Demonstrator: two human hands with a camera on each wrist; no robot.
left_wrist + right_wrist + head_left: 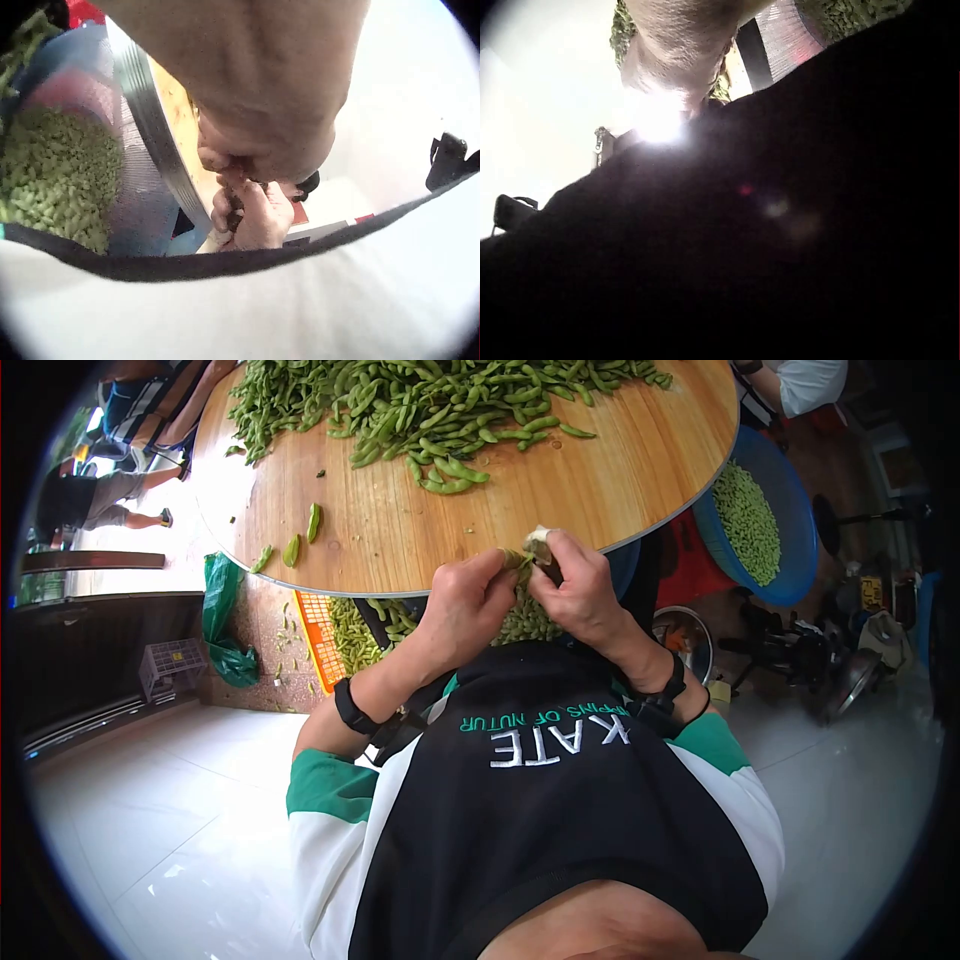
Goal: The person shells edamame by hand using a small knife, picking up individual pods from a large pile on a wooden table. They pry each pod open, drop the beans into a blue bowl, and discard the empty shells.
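At the near edge of the round wooden table [400,540], both hands meet in the head view. The left hand [468,600] pinches a green bean pod [516,559] between thumb and forefinger. The right hand [582,588] has its fingers curled round the pod's other end; something whitish covers a fingertip there. In the left wrist view the left hand [262,142] is near the right hand [259,217], and the pod is hidden. The right wrist view shows part of the right hand [679,52] in glare, its fingertips unclear. A heap of pods [450,410] lies farther back on the table.
Below the table edge stand an orange basket [316,640] and pods. A blue basin [795,550] with shelled beans [747,525] is at the right. Loose pods [291,550] lie on the table's left part. A green bag [222,620] hangs at the left; other people are at the edges.
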